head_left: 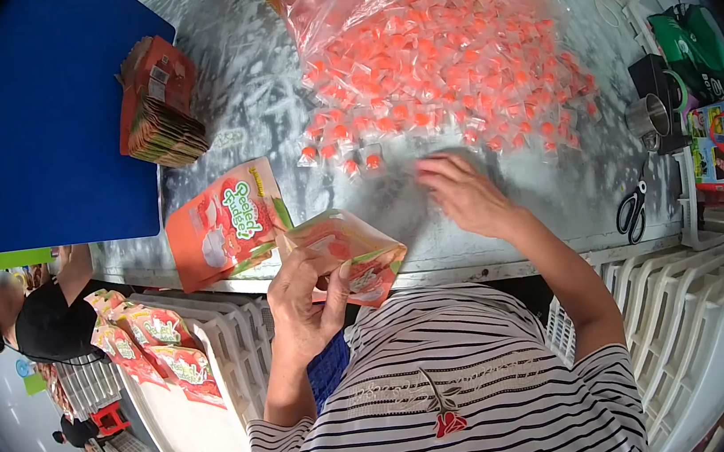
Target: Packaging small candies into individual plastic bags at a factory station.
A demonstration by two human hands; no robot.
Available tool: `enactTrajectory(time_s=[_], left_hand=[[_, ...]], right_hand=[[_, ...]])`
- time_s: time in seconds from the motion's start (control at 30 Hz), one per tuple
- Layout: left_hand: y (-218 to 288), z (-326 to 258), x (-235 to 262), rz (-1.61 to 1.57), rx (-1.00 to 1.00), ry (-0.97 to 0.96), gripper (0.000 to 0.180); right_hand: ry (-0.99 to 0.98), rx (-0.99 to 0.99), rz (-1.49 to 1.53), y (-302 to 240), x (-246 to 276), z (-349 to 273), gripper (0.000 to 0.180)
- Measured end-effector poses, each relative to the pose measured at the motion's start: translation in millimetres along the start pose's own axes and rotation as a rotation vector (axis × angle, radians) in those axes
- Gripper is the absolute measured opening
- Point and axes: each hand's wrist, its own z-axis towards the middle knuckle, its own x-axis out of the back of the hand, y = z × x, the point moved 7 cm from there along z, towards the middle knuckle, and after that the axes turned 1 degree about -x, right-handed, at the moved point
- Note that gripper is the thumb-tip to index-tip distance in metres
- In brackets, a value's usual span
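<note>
My left hand grips an open red and green pouch near the table's front edge, thumb on the near side. Its mouth gapes toward the right. Over the table, my right hand hovers to the right of the pouch, fingers toward the candies; they are blurred, so whether they hold anything is unclear. Small red candies in clear wrappers spill in a heap from a large clear plastic bag. More flat pouches lie beside my left hand.
A stack of pouches stands at the back left by a blue panel. Black scissors and a metal cup are at right. Filled pouches rest on a white tray at left. A co-worker is beyond.
</note>
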Motion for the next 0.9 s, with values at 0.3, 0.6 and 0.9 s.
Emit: enactTrajectory(time_s=[0.3,0.6,0.9], left_hand=[[1,7,-5,0.015,-0.059,-0.030,0.010],[15,12,-19,-0.028,-0.073,-0.079,0.010],[11,16,-29,-0.002,-0.116,-0.127,0.008]], right_hand=[[-0.069,-0.081,-0.109,-7,31,-35,0.080],[0.085,0.107,-0.164,-11,0,-26,0.050],[0.530,-0.293,0.240,46,29,-45,0.007]])
